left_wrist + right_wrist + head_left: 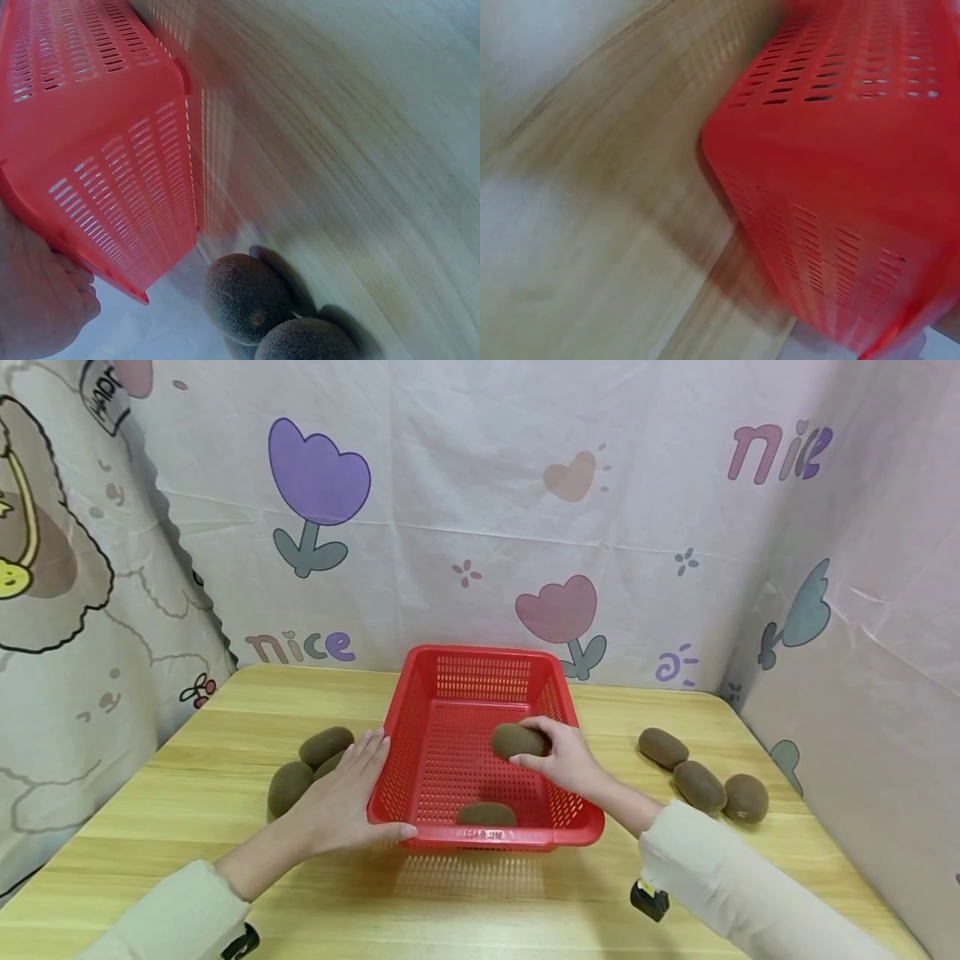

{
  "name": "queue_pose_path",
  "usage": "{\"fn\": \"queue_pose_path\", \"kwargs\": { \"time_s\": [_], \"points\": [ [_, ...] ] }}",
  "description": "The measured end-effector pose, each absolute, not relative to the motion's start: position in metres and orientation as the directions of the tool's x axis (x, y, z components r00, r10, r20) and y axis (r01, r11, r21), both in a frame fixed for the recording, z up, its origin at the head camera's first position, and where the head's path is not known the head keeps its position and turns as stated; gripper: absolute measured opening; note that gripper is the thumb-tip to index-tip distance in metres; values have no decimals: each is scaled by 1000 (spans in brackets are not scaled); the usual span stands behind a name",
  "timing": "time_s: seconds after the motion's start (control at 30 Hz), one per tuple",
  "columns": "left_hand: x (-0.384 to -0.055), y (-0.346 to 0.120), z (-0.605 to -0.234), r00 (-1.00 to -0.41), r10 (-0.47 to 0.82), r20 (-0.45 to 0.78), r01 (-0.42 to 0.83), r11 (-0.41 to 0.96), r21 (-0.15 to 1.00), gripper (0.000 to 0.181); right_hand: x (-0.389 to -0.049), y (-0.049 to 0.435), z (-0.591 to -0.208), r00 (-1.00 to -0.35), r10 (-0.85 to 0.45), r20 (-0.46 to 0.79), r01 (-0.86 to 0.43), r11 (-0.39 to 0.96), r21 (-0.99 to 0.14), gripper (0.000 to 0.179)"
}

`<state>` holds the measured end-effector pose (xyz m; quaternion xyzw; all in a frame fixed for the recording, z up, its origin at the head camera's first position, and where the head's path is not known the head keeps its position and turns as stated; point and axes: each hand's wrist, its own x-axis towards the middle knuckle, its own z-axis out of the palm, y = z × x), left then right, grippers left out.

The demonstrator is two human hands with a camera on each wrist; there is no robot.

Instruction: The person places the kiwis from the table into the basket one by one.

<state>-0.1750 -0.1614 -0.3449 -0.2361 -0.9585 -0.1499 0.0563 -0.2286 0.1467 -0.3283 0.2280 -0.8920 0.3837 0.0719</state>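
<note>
A red perforated plastic basket (491,837) stands on the wooden table. Inside it, against the near wall, lies a brown kiwi (486,814). My right hand (564,756) holds another kiwi (517,741) between thumb and fingers, within the basket's right half. With fingers straight, my left hand (341,802) rests on the basket's near-left rim. In the left wrist view the left hand (45,296) shows at the rim, with two kiwis clearly visible near the basket wall, one of them a fuzzy kiwi (246,298). The right wrist view shows mostly the basket's outside (817,165).
Left of the basket, a group of kiwis (327,746) sits partly behind the left hand. Three more kiwis (699,786) lie together on the right of the table (465,918). A printed cloth (465,510) hangs behind and along both sides.
</note>
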Motion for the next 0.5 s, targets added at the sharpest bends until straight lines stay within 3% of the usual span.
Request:
{"fn": "queue_pose_path", "kwargs": {
  "time_s": [0.23, 0.5],
  "points": [
    [-175, -162, -344, -883, 433, 179, 467, 844, 263, 112, -234, 134, -337, -883, -451, 128, -438, 699, -566, 37],
    [-176, -162, -345, -881, 437, 183, 472, 844, 256, 112, -233, 130, -345, -863, -505, 10, -453, 765, -458, 35]
  ]
}}
